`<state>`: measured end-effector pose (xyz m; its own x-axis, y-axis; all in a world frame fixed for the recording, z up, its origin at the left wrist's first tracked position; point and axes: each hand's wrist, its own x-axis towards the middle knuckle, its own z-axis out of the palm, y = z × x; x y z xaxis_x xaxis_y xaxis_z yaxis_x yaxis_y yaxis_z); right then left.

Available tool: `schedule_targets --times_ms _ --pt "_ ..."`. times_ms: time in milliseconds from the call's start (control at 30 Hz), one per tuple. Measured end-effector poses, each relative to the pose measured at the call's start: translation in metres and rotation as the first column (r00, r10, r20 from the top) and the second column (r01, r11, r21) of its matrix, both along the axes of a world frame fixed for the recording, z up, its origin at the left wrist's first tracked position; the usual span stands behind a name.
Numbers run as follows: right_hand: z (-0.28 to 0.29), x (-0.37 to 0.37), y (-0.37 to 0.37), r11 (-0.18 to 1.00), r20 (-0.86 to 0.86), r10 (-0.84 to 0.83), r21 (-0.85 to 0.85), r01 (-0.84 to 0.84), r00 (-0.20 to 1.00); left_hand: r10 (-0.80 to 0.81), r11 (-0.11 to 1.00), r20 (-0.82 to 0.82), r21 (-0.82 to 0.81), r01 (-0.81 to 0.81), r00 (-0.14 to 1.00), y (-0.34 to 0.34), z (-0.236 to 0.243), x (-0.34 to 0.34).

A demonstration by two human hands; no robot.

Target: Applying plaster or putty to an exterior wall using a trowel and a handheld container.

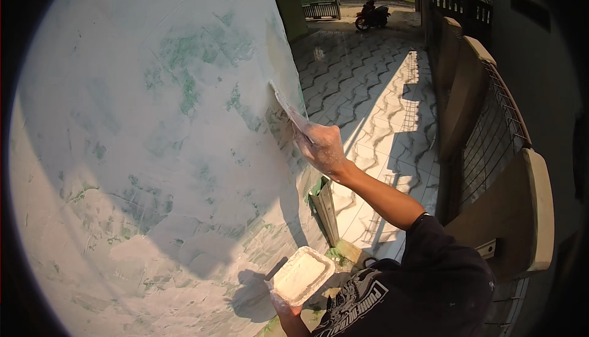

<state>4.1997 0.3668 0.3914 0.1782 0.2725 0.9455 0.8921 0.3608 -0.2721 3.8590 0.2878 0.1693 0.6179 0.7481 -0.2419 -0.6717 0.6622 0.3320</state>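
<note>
Closest of all, a dark shirt (423, 275) filled the lower right, and beyond it the right hand (322, 147) was stretched up, its fingers closed around a scraper (283, 101)! The blade was angled at the pale wall (123, 122), close to the upright edge; whether full contact was made could not be told. Down below, a tray (316, 287) of white paste (300, 277) was held at its near end by the left hand (285, 306), thumb seen at the side, the other fingers mostly hidden.

Trouble? Plenty was possible! With the blade so near the edge, a stroke carried too far could be run off the corner and paste dropped onto the tiled floor (343, 79). By too steep an angle, a groove could be cut. If the smeared grip slipped, the tray could be tipped. By thin spreading, green patches (189, 88) could be left showing.
</note>
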Motion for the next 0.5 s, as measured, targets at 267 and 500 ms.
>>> schedule_targets --times_ms 267,500 --pt "0.008 0.049 0.002 0.987 -0.780 0.148 0.076 -0.143 0.608 0.054 0.998 -0.079 0.020 -0.052 0.995 0.006 0.000 0.007" --pt "0.070 0.080 -0.003 0.840 -0.856 0.378 0.158 -0.519 0.351 0.102 0.994 -0.095 0.039 -0.099 0.990 0.005 -0.013 0.007"
